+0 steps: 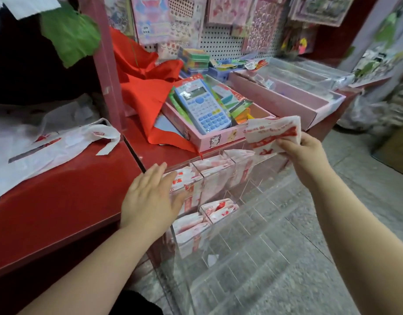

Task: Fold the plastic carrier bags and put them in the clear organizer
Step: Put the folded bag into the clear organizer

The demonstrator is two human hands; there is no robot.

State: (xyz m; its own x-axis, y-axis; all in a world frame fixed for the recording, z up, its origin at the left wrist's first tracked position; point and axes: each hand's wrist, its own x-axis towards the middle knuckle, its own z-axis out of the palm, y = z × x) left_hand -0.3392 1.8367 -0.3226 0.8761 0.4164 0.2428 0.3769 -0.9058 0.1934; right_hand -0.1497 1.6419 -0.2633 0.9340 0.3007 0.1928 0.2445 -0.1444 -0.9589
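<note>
A red shop counter point(59, 201) fills the left and centre of the frame, with a clear organizer point(252, 235) against its front edge at lower centre, whose upper-left compartments are packed with folded bags. Unfolded white carrier bags point(59, 144) lie flat on the counter at middle left. The left hand point(150, 196), fingers straight, rests flat on the organizer's top-left compartment, while the right hand point(307, 146) at middle right pinches a folded bag point(271, 130) just above the organizer's far end
</note>
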